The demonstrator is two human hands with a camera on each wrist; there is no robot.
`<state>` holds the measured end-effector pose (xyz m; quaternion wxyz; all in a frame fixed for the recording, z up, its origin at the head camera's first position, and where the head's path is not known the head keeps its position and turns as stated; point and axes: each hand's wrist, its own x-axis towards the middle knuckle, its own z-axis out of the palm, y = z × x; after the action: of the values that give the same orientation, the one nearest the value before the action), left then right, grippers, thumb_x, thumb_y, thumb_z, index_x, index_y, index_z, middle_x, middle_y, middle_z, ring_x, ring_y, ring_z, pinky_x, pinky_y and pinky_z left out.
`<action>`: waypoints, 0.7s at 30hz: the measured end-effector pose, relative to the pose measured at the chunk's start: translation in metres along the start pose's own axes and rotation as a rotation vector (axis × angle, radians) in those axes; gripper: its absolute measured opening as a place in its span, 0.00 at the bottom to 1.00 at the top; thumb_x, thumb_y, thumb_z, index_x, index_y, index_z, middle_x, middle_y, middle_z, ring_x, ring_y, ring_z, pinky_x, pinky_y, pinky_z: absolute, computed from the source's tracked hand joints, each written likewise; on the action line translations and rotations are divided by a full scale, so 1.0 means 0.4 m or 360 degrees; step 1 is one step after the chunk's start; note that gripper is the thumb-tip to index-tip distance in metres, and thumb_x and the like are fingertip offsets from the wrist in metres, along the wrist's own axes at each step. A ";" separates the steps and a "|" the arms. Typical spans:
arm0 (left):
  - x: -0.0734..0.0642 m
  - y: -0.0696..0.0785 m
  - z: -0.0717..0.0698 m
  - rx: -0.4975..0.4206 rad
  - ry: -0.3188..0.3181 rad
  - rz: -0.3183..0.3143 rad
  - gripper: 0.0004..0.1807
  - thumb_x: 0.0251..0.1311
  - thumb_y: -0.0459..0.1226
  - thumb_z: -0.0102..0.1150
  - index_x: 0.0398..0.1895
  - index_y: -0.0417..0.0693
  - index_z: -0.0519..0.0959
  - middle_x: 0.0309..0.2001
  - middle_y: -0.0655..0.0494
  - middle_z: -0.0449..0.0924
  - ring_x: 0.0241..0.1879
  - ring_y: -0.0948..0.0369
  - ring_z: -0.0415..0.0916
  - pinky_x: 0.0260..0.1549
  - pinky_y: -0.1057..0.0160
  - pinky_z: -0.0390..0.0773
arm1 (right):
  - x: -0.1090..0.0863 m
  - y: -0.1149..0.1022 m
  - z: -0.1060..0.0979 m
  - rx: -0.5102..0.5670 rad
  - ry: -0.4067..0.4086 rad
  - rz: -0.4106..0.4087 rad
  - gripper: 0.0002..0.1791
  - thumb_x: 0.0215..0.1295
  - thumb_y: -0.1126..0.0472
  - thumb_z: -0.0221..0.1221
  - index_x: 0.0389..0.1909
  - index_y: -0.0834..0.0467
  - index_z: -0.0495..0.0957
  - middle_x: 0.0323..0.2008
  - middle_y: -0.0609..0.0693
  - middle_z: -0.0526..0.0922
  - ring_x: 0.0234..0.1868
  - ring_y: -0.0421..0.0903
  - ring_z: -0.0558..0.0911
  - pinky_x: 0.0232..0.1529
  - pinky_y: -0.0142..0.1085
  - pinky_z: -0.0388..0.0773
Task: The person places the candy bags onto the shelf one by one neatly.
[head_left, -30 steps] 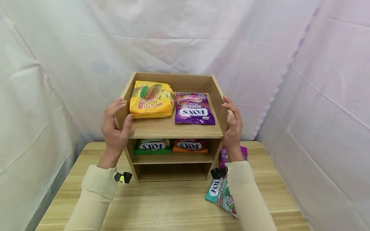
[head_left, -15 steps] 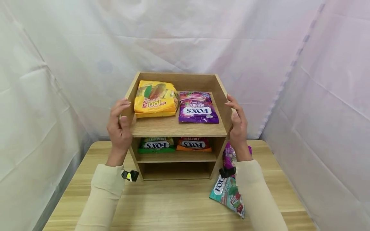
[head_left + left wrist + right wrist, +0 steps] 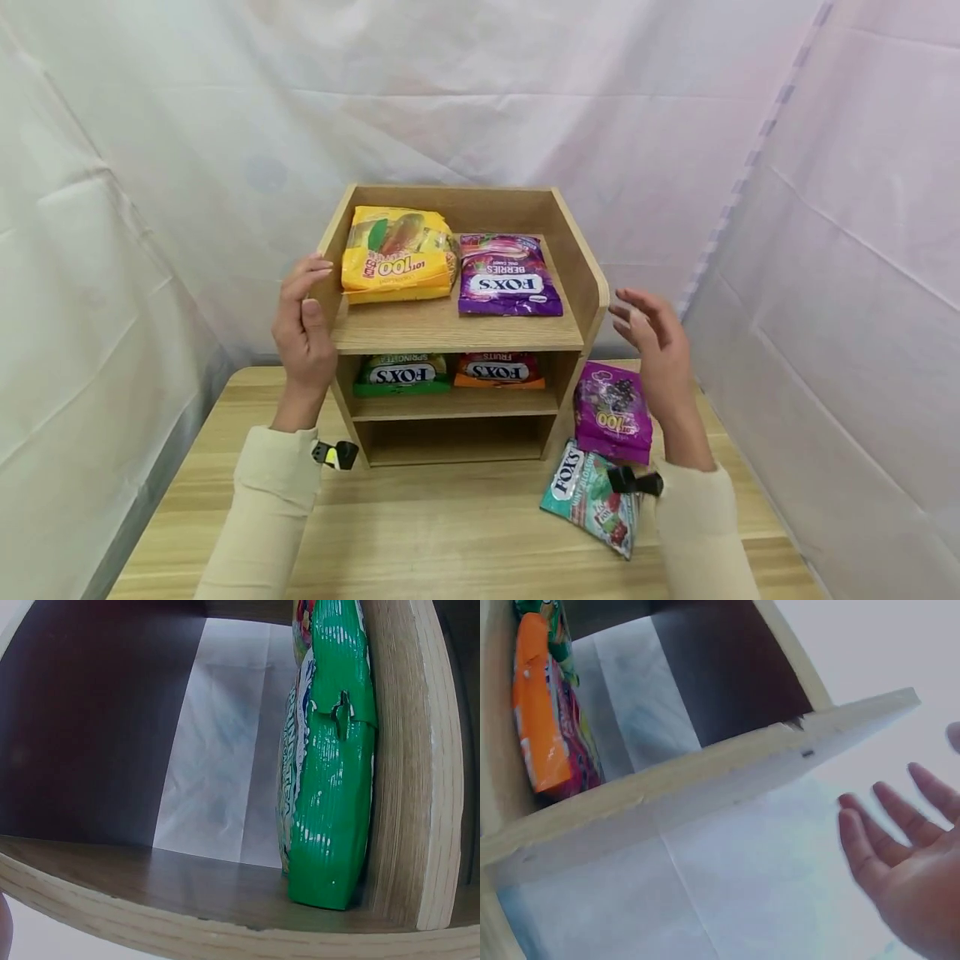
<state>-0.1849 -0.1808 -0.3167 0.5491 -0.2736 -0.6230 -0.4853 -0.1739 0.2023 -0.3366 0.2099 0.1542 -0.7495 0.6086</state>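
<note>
The person has both hands up at the wooden shelf (image 3: 405,335), well apart from each other, one on each side. The left hand (image 3: 303,346) holds the left side panel, its fingers bent over the edge and the thumb on the near side. The right hand (image 3: 663,354) is off the wood altogether — just beside the right panel, fingers loosely bent, a gap showing between fingertips and board.

The shelf stands upright on the table (image 3: 420,533). On its top level a plump yellow bag (image 3: 397,254) lies at the left, and a purple Fox's Berries bag (image 3: 508,275) lies next to it, lettering upside down from where the person is. One level down, a green Spring Tea bag (image 3: 401,377) sits at the left and an orange-ended Fruits bag (image 3: 498,373) to its right. The left wrist view catches the green bag's end close up, with a slot in it.

On the table, to the right of the shelf, lie a purple grape bag (image 3: 612,412) and, nearer the person, a teal Mint Blossom bag (image 3: 592,500) — their edges meet, though I can't tell which overlaps. White cloth (image 3: 450,100) hangs behind and at both sides.
</note>
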 end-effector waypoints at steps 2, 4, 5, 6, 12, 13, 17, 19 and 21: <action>0.000 0.000 -0.003 -0.0002 0.0010 0.0001 0.29 0.73 0.48 0.42 0.43 0.22 0.71 0.45 0.25 0.71 0.56 0.36 0.67 0.62 0.44 0.61 | -0.046 0.011 -0.007 -0.0078 -0.0020 0.0078 0.20 0.76 0.56 0.45 0.62 0.59 0.69 0.59 0.56 0.74 0.56 0.49 0.77 0.57 0.36 0.73; 0.001 -0.001 -0.003 -0.0006 0.0011 0.0005 0.29 0.73 0.48 0.42 0.43 0.22 0.71 0.45 0.25 0.72 0.56 0.36 0.67 0.62 0.43 0.61 | -0.101 0.030 -0.007 -0.0209 -0.0061 0.0169 0.19 0.76 0.55 0.46 0.62 0.58 0.70 0.58 0.55 0.75 0.55 0.48 0.77 0.56 0.33 0.73; 0.001 -0.002 -0.003 -0.0012 0.0011 0.0008 0.29 0.73 0.48 0.42 0.43 0.22 0.71 0.45 0.26 0.72 0.56 0.36 0.67 0.62 0.43 0.61 | -0.131 0.043 -0.005 -0.0268 -0.0071 0.0212 0.19 0.75 0.55 0.47 0.61 0.57 0.71 0.57 0.54 0.76 0.55 0.48 0.76 0.56 0.32 0.72; 0.001 -0.003 -0.002 -0.0015 0.0011 0.0012 0.29 0.73 0.48 0.42 0.43 0.22 0.71 0.45 0.26 0.72 0.56 0.36 0.67 0.62 0.43 0.61 | -0.160 0.058 -0.001 -0.0340 -0.0068 0.0251 0.19 0.75 0.54 0.47 0.60 0.57 0.72 0.56 0.53 0.77 0.56 0.48 0.76 0.56 0.32 0.73; 0.001 -0.007 0.001 -0.0029 0.0015 0.0027 0.30 0.72 0.48 0.42 0.42 0.22 0.71 0.45 0.26 0.72 0.56 0.35 0.67 0.62 0.42 0.61 | -0.300 0.152 0.040 -0.0700 0.0101 0.0439 0.16 0.73 0.53 0.52 0.54 0.56 0.77 0.52 0.50 0.80 0.50 0.50 0.79 0.46 0.41 0.79; 0.000 -0.007 0.000 -0.0025 0.0020 0.0026 0.30 0.72 0.48 0.42 0.42 0.22 0.71 0.45 0.26 0.72 0.56 0.35 0.67 0.62 0.42 0.61 | -0.315 0.168 0.046 -0.0739 0.0118 0.0449 0.16 0.72 0.53 0.52 0.54 0.56 0.77 0.51 0.51 0.81 0.48 0.50 0.80 0.44 0.42 0.79; -0.003 -0.006 -0.004 -0.0008 0.0033 0.0030 0.30 0.72 0.48 0.42 0.42 0.22 0.71 0.45 0.27 0.73 0.55 0.35 0.67 0.62 0.43 0.61 | -0.364 0.228 0.067 -0.0852 0.0137 0.0427 0.14 0.70 0.58 0.55 0.51 0.62 0.78 0.48 0.57 0.81 0.48 0.55 0.79 0.47 0.51 0.75; -0.002 -0.006 -0.003 -0.0007 0.0030 0.0032 0.29 0.72 0.48 0.42 0.42 0.22 0.71 0.45 0.27 0.73 0.56 0.35 0.67 0.62 0.43 0.61 | -0.387 0.257 0.076 -0.0947 0.0148 0.0389 0.13 0.68 0.62 0.57 0.48 0.65 0.78 0.46 0.61 0.80 0.50 0.59 0.76 0.50 0.56 0.70; -0.001 -0.006 -0.001 -0.0011 0.0024 0.0034 0.29 0.73 0.48 0.42 0.43 0.22 0.71 0.45 0.27 0.73 0.56 0.35 0.67 0.62 0.42 0.61 | -0.409 0.283 0.084 -0.1042 0.0173 0.0365 0.13 0.64 0.65 0.60 0.46 0.67 0.78 0.45 0.64 0.79 0.50 0.63 0.74 0.51 0.58 0.67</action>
<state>-0.1869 -0.1821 -0.3179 0.5579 -0.2784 -0.6141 -0.4838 -0.0920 0.1894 -0.5207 0.2181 -0.0391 -0.9051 0.3629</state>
